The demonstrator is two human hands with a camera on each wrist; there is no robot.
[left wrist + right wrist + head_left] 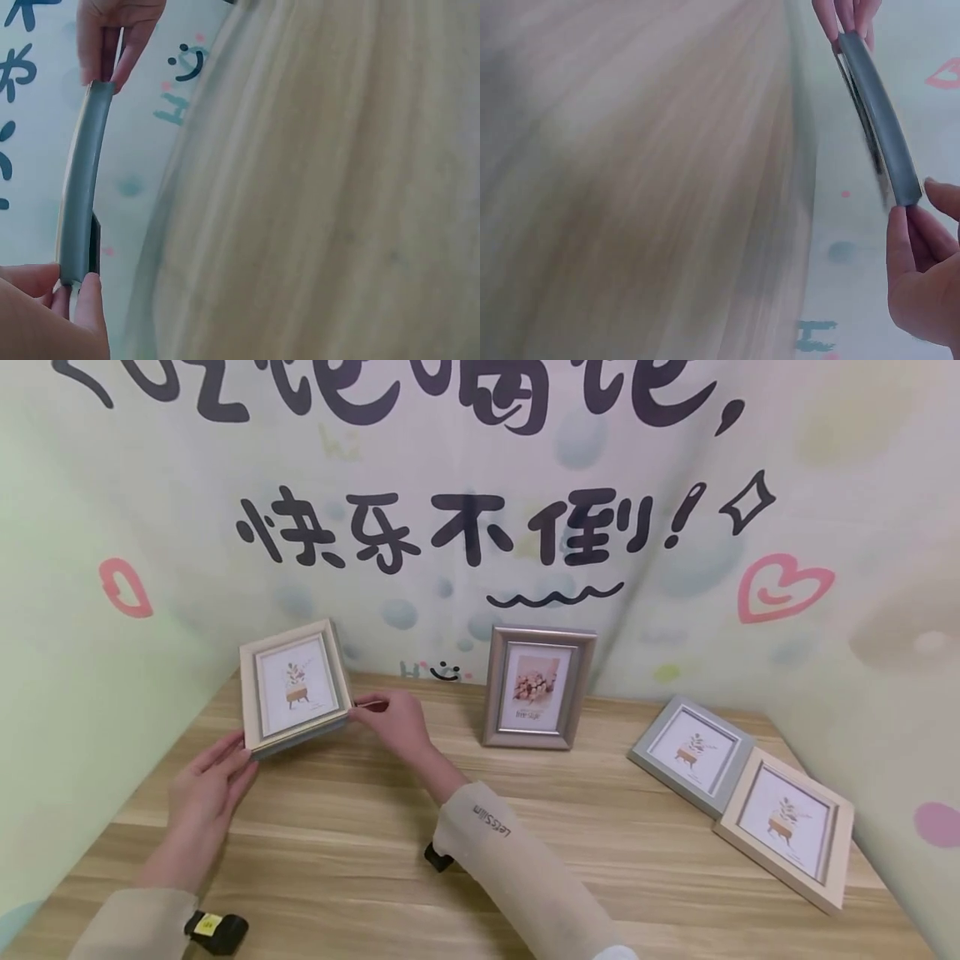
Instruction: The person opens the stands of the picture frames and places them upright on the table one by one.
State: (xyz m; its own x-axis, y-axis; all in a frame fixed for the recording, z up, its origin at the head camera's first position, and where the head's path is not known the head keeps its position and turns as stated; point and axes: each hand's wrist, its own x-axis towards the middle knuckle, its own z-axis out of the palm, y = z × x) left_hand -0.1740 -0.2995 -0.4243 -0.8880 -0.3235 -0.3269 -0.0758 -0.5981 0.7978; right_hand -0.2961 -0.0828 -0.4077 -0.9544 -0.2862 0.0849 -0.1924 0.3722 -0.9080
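At the left end of the counter (337, 877), a cream picture frame (296, 685) is held up in front of the cloth wall (420, 585), its front turned to the head camera and its body tilted. Its lower left corner is pinched by the left hand (201, 789), and its lower right corner by the right hand (397, 722), so that each grip is closed on the frame. By both wrist cameras a bluish-grey edge (84, 180) is shown, spanned between the two hands, with a dark part (94, 244) seen along one side of it. Inside the held frame, a print of a plant in an orange-brown footed pot is displayed. Near the middle of the counter, by the wall, a silvery-pink frame (491, 693) with a picture of flowers is stood upright. On the right, a grey frame (648, 739) and a second cream frame (825, 868) are laid close together; whether one is overlapped by the other cannot be told. Both are filled with the same plant print. The wall is covered with large black lettering and pink hearts. Both arms are covered by beige sleeves (525, 877), the right one marked with small dark lettering.
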